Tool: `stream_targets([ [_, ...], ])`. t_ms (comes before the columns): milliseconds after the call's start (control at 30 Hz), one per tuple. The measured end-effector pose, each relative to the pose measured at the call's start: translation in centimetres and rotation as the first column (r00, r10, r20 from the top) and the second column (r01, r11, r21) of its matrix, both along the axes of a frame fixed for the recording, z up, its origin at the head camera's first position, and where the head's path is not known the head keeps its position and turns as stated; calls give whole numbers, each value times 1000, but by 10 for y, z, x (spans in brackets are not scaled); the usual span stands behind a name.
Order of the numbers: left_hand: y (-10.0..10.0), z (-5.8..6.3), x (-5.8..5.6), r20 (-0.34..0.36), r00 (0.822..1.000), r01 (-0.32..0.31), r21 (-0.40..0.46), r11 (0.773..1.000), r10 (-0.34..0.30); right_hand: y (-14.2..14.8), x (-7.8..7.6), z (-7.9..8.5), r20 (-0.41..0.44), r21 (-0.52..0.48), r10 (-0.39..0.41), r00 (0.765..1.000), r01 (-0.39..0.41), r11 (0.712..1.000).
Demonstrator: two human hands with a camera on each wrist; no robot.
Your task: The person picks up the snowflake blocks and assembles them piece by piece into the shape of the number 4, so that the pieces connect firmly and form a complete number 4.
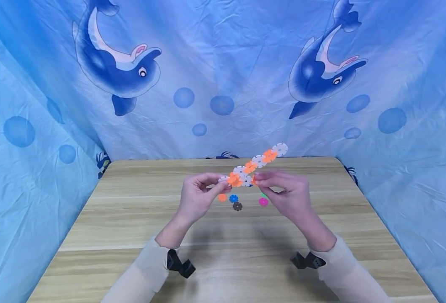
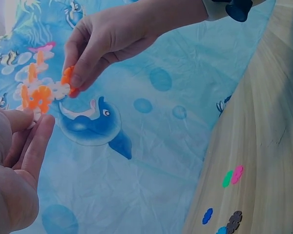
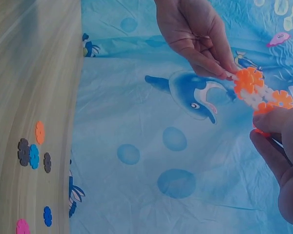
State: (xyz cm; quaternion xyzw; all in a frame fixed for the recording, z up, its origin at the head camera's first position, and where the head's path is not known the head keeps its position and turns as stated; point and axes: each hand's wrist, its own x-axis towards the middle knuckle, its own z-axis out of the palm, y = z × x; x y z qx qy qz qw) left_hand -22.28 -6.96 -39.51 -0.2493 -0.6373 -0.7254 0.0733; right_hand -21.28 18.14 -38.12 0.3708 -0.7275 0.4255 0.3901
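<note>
Interlocking notched plastic discs, white and orange, form a branching chain [image 1: 258,161] held up above the table. Its long arm slants up and away to the right, ending in a white disc [image 1: 280,149]. At the chain's left end, my left hand [image 1: 197,197] pinches a white disc [image 1: 223,179] between thumb and fingers, beside a cluster of orange discs [image 2: 39,99]. Opposite it, my right hand [image 1: 289,194] pinches an orange disc [image 2: 67,77] that meets a white disc [image 1: 247,181] of the chain. The fingertips partly cover both pinched discs.
Below the hands, loose discs lie on the wooden table [image 1: 132,219]: orange [image 1: 222,197], light blue [image 1: 233,198], pink [image 1: 263,202], green [image 2: 227,179], dark blue [image 3: 48,216] and dark brown [image 3: 23,152]. A blue dolphin-print curtain [image 1: 223,139] surrounds the table's back and sides.
</note>
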Motion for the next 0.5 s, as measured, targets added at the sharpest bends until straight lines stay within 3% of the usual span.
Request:
stream_targets([
  [267,2,1,2,2,1000,-4,-27,1000,4,2,1,0,-100,18,-14,995,16,1000],
  [500,4,-5,3,52,999,4,-29,1000,-3,5,1,7,-156,44,-19,988,26,999],
])
